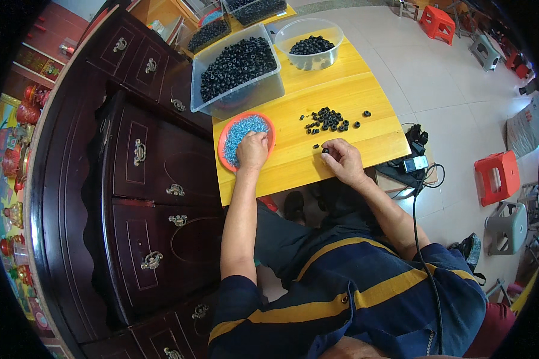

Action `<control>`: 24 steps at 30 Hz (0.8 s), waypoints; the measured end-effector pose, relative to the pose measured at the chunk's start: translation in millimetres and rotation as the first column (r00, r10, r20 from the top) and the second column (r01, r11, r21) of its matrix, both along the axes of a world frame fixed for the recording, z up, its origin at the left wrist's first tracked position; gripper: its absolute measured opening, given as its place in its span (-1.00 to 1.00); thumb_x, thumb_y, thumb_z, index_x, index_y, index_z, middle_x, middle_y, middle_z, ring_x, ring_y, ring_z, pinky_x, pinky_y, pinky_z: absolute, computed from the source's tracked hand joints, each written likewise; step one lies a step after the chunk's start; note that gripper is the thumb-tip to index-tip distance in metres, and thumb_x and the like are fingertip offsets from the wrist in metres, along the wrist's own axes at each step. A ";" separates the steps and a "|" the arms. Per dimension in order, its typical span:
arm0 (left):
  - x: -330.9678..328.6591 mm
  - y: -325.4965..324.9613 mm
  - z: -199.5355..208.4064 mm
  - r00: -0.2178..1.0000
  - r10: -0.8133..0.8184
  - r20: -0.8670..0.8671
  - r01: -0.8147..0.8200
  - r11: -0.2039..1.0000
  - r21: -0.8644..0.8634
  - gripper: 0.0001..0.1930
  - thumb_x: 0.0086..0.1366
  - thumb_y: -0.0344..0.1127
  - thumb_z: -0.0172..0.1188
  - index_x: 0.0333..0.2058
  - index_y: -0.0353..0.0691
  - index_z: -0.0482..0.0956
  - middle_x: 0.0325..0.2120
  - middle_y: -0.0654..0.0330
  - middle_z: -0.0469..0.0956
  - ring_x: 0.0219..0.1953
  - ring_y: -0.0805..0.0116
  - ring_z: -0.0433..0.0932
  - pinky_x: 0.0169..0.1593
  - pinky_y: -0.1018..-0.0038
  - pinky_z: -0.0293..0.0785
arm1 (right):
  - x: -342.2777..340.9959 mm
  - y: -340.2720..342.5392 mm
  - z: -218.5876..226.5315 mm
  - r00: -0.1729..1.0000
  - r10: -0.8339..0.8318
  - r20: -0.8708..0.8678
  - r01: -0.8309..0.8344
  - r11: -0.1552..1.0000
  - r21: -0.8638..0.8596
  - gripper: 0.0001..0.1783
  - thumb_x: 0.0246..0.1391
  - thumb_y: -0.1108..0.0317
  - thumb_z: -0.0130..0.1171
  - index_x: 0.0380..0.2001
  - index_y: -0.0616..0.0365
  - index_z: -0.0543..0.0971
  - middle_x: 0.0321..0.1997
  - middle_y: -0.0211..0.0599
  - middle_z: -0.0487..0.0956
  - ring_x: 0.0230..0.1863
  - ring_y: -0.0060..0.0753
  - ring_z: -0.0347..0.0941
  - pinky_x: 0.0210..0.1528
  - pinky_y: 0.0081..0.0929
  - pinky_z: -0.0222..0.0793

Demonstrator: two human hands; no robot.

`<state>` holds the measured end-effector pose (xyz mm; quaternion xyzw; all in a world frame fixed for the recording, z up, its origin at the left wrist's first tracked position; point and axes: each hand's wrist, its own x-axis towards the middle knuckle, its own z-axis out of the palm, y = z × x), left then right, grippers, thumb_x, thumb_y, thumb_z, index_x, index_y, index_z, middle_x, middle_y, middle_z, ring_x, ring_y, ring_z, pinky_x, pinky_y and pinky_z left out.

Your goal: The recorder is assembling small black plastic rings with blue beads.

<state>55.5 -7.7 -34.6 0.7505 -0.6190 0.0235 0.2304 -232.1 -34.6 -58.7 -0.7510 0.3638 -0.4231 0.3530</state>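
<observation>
My left hand (253,149) is over a round orange-rimmed dish (272,128). Its fingers are pressed together at the heap of small bluish-silver metal pieces (247,125), likely screws; what they grip is hidden. On the table's near part, my right hand (345,160) pinches a small black round part (326,151) between thumb and fingers. Just beyond it lies a tiny black piece (315,146). A loose pile of black ring-shaped parts (328,119) is spread farther off, with a few single ones to its right.
A large clear bin (239,105) full of black parts stands behind the dish. Beside it is a round clear tub (309,63) of similar parts. Dark wooden drawers (156,155) border the yellow table (365,90) on the left. A black cable (417,227) hangs at my right.
</observation>
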 end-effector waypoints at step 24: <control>8.7 21.6 -6.8 0.923 -0.052 -0.380 -0.047 0.968 -0.247 -0.94 0.23 -0.50 0.23 -0.30 -0.28 0.61 -0.54 0.25 0.61 -0.53 0.51 0.55 -0.40 0.49 0.47 | -1.3 -2.6 -5.8 0.993 0.027 0.112 -0.048 0.980 0.194 -0.75 0.17 0.39 0.26 -0.11 0.21 0.54 -0.45 -0.45 0.52 -0.43 -0.67 0.41 -0.31 -0.62 0.40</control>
